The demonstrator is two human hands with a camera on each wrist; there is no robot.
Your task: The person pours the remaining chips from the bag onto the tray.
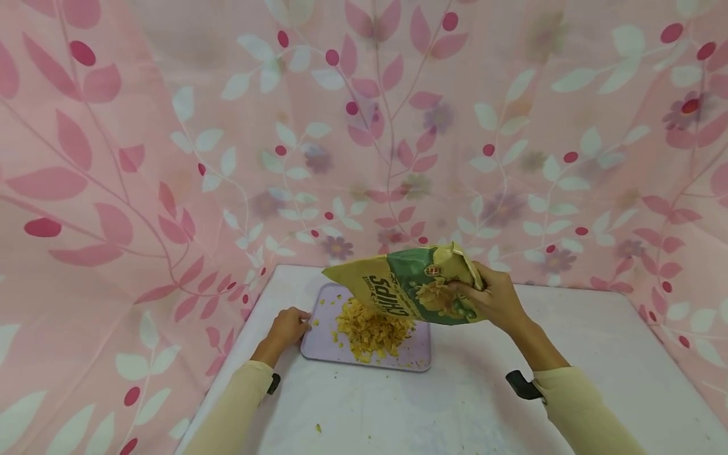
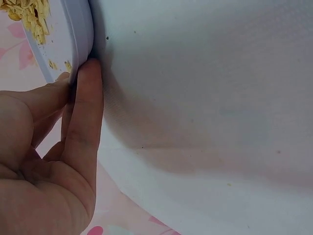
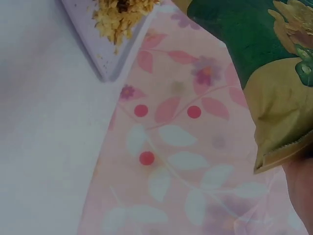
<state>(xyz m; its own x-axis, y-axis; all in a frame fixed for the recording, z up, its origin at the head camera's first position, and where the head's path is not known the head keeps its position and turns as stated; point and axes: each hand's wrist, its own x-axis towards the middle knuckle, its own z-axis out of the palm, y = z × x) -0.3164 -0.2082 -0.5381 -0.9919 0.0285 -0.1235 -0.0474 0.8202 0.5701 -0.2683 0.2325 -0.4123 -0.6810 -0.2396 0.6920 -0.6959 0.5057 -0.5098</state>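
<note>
A green and yellow chips bag [image 1: 409, 287] hangs tilted, mouth down to the left, over a lilac tray [image 1: 318, 344]. My right hand [image 1: 493, 298] grips the bag's bottom end. A heap of yellow chips [image 1: 371, 328] lies on the tray under the bag's mouth. My left hand [image 1: 290, 326] rests on the table with its fingertips [image 2: 89, 73] against the tray's left rim [image 2: 80, 29]. The right wrist view shows the bag [image 3: 254, 58] at the upper right, and the tray corner [image 3: 105, 56] with chips [image 3: 120, 14] at the top.
The white table [image 1: 455, 404] carries scattered crumbs [image 1: 318, 428] near its front. A pink leaf-patterned cloth [image 1: 227, 139] hangs round the back and both sides.
</note>
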